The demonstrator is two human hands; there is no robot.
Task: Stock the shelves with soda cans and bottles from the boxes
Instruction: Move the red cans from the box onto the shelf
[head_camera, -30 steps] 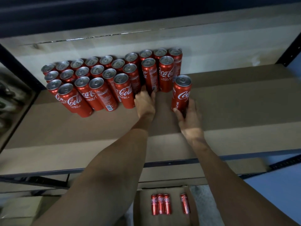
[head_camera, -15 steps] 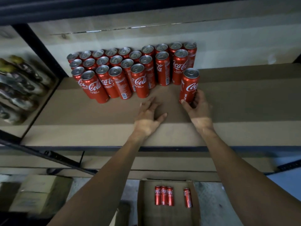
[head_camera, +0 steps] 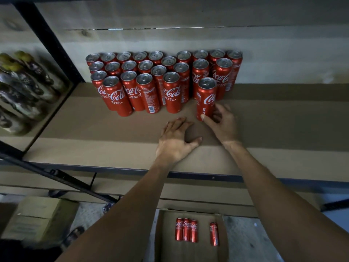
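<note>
Cardboard-lined shelf [head_camera: 113, 148], far side: block of upright red Coca-Cola cans [head_camera: 162, 80], some reading "RASA ASLI"; open box [head_camera: 203, 231] near, below: four cans [head_camera: 186, 229]; single can [head_camera: 205, 99] at block's right front, base pinched by right hand [head_camera: 224, 125]; left hand [head_camera: 175, 142] resting on shelf, fingers loosely together, thumb spread.

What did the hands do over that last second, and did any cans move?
The left hand drew back from the front row of cans toward the front edge of the shelf and now rests there. The right hand kept its grip low on the lone can at the right end. The four cans in the box below stayed put.
</note>
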